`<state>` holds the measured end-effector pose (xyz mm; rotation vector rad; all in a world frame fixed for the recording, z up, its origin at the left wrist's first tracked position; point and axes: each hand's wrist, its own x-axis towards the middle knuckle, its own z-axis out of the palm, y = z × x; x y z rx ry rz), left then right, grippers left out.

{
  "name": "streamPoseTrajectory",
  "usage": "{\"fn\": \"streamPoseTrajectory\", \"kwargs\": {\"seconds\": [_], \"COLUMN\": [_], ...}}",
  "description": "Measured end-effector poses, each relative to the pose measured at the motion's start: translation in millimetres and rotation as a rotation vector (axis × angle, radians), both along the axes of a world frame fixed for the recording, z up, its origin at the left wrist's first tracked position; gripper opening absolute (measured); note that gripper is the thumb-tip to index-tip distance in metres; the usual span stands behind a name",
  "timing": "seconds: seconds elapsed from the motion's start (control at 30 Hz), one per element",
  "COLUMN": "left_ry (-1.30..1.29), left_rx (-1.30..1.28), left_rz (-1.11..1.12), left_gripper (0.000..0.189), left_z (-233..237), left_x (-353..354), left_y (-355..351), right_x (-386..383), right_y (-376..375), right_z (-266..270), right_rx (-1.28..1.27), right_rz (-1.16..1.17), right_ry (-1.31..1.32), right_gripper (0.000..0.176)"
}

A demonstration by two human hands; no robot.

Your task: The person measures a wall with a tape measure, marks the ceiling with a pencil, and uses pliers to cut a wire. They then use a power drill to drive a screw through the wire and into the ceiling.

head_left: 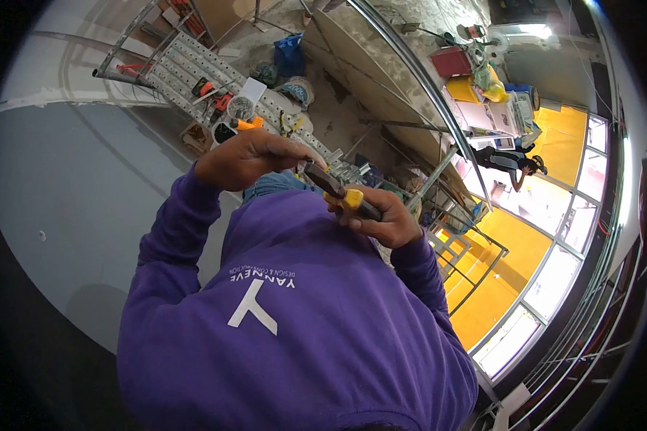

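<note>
My right hand (pixel 383 216) is closed around the yellow-and-black handles of a pair of pliers (pixel 328 184). The dark jaws point up and left, toward my left hand. My left hand (pixel 257 156) has its fingers pressed together at the tip of the jaws. Something small may be between those fingertips and the jaws, but I cannot make it out. Both hands are raised in front of my purple sweatshirt (pixel 316 337).
A perforated metal scaffold platform (pixel 183 75) holds red power tools (pixel 219 104), tubs and an orange-handled item. Scaffold poles (pixel 410 54) cross at the right. A grey wall (pixel 65 208) stands at the left. Another person (pixel 507 159) is farther off near the windows.
</note>
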<state>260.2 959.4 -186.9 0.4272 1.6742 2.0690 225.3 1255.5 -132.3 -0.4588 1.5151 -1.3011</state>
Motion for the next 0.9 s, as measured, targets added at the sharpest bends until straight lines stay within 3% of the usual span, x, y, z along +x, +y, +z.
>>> {"fn": "streamPoseTrajectory", "kwargs": {"seconds": [0.17, 0.37, 0.6, 0.8, 0.9], "left_ry": [0.008, 0.022, -0.107, -0.148, -0.069], "left_rx": [-0.109, -0.066, -0.155, -0.149, -0.176], "left_rz": [0.022, 0.206, 0.322, 0.325, 0.333], "left_gripper": [0.025, 0.028, 0.03, 0.028, 0.025], "left_z": [4.3, 0.7, 7.8, -1.0, -4.0], "left_x": [2.8, 11.3, 15.2, 10.3, 6.2], "left_y": [-0.9, 14.2, 30.9, 31.1, 29.6], "right_x": [7.9, 12.1, 9.9, 3.1, -0.3], "right_y": [-6.0, -10.0, -9.3, 7.3, 18.0], "right_z": [-6.0, -13.7, -26.3, -37.7, -35.7], "right_rx": [0.038, 0.072, 0.075, 0.043, 0.031], "right_rz": [-0.017, -0.054, -0.103, -0.011, 0.003], "right_ry": [0.152, 0.254, 0.421, 0.623, 0.543], "right_gripper": [0.032, 0.024, 0.016, 0.037, 0.048]}}
